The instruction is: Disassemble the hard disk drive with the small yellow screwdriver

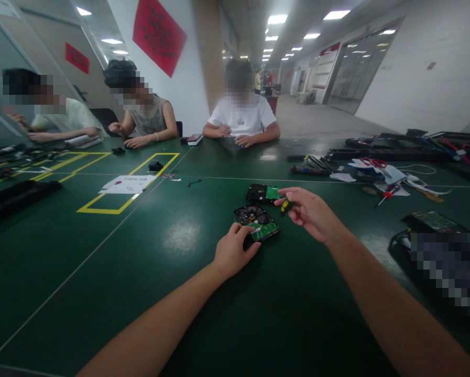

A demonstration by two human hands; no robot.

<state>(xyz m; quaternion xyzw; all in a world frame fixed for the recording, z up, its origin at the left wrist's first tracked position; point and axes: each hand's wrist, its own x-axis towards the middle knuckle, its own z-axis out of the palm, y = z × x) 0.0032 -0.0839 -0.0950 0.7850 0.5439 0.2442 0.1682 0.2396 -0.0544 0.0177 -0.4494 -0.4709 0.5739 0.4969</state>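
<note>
Drive [266, 230] with a green board is lying on the tabletop [179, 303], left hand [230, 252] loosely spread over its near-left corner, fingers touching. Right hand [311, 213] is pinching a yellow-black tool [285, 207] just off to the right. Second drive [256, 193] lies right behind, fwiw.

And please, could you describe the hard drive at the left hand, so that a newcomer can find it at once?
On the big green table, find the person's left hand. Its fingers touch the nearer drive of two. Unlike the farther drive, this one shows a round hub beside its green board.
</note>
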